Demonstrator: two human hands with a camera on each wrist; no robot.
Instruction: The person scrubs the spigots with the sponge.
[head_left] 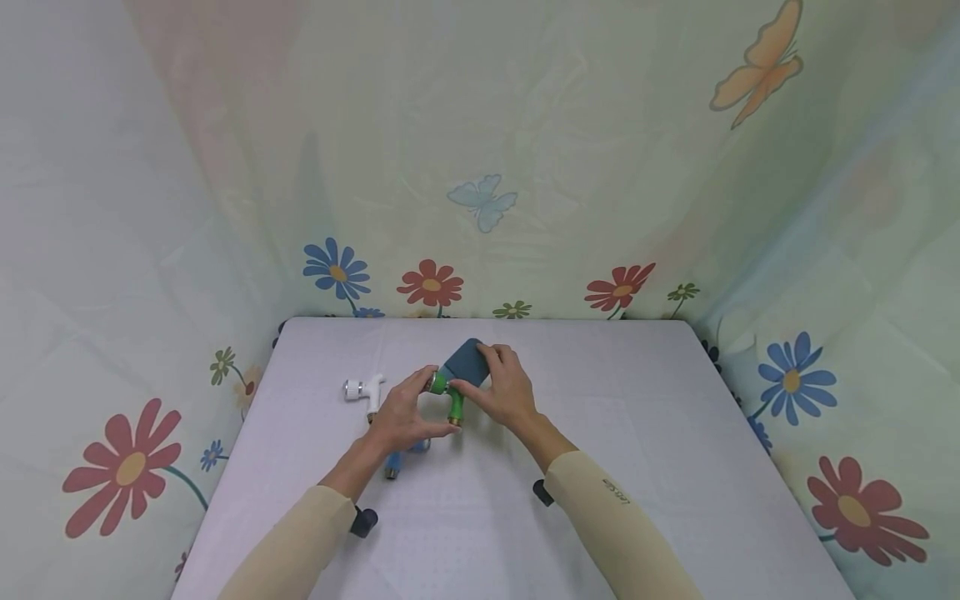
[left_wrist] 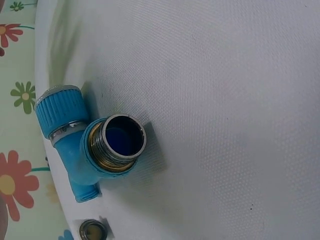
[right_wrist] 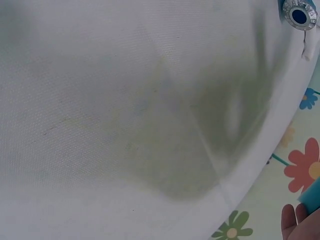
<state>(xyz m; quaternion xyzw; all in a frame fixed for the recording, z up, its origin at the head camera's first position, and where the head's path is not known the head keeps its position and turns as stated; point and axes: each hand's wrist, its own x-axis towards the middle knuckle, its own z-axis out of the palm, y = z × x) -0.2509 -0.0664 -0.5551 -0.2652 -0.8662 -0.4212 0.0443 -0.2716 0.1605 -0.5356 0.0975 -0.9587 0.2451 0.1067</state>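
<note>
In the head view my left hand (head_left: 400,417) holds a small green tap (head_left: 456,404) between thumb and fingers, its brass threaded end pointing down. My right hand (head_left: 512,390) pinches a flat blue-grey piece (head_left: 467,362) just behind the tap, and the right thumb reaches the tap's top. Whether the piece is cloth or something stiffer, I cannot tell. Below the left hand lies a blue tap (head_left: 393,465), partly covered by that hand. It shows whole in the left wrist view, with its threaded mouth (left_wrist: 122,137) facing up. Right fingertips (right_wrist: 289,220) show at the right wrist view's corner.
A white tap (head_left: 372,392) with a chrome-ringed knob lies left of the left hand on the white-covered table (head_left: 637,467). Behind the table's far edge hangs a flowered curtain (head_left: 540,250), which also closes in both sides. Black straps (head_left: 365,522) sit at the wrists.
</note>
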